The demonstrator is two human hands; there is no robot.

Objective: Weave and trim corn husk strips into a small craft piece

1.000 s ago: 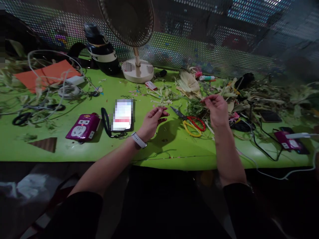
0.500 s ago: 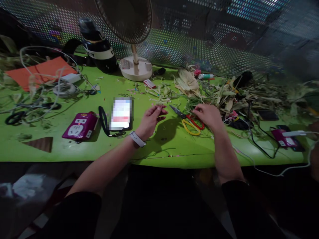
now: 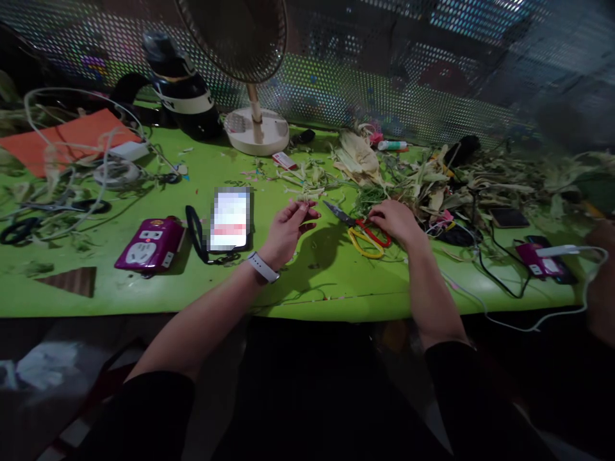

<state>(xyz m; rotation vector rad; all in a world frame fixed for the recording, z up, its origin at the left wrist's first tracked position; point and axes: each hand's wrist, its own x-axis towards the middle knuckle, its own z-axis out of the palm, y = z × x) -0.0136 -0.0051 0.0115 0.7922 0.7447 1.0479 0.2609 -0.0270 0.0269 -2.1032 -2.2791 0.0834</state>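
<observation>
My left hand (image 3: 287, 232), with a white wristband (image 3: 263, 267), is raised over the middle of the table. Its thumb and forefinger are pinched together; whatever they hold is too small to make out. Just right of it lie scissors (image 3: 356, 226) with one red and one yellow handle, blades pointing away to the left. Beside the red handle, my right hand (image 3: 396, 219) has its fingers curled down at a bunch of thin green strands (image 3: 369, 196). Its fingertips are partly hidden, so what they grip cannot be seen.
Dried husks (image 3: 358, 158) and a heap of dry leaves (image 3: 432, 182) spread across the back right. Left of my hands lie a lit phone (image 3: 229, 219) and a purple power socket (image 3: 150, 245). Behind stand a fan (image 3: 257, 131) and a dark bottle (image 3: 185, 99). A white cable (image 3: 519, 327) hangs along the right edge.
The whole view has shifted slightly, so things on the table appear a little further left. Both hands keep nearly the same pose and place beside the scissors.
</observation>
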